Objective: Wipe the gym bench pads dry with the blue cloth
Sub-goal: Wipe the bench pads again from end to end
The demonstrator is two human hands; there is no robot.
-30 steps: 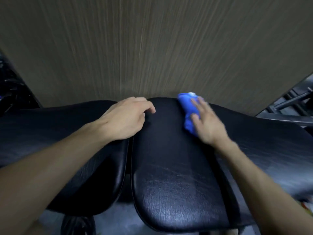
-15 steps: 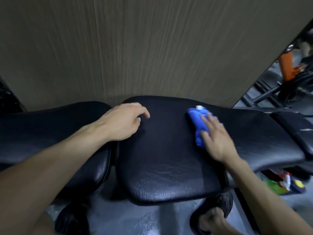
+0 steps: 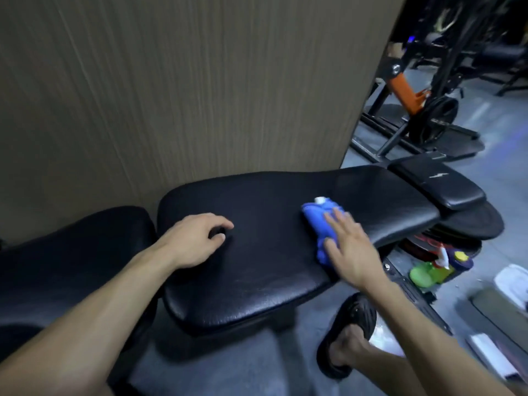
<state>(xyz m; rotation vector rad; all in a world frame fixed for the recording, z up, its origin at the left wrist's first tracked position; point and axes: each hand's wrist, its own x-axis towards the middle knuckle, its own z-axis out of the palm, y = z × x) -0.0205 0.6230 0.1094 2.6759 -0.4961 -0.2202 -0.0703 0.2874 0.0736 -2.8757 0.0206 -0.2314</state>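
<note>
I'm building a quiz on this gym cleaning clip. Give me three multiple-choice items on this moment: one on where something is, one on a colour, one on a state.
1. Where does the blue cloth lie?
A. on the floor
B. on the long bench pad, under the right hand
C. draped over the wall panel

2. What colour is the bottle beside the spray bottle on the floor under the bench?
A. green
B. white
C. black

3. How is the left hand placed?
A. holding the cloth
B. raised in the air
C. resting on the pad, fingers curled, with nothing in it

Answers:
1 B: the flat right hand presses the cloth onto the pad.
2 A: a bright green bottle lies beside the sprayer.
3 C: its fingers rest on the black surface near the pad's left end.
</note>
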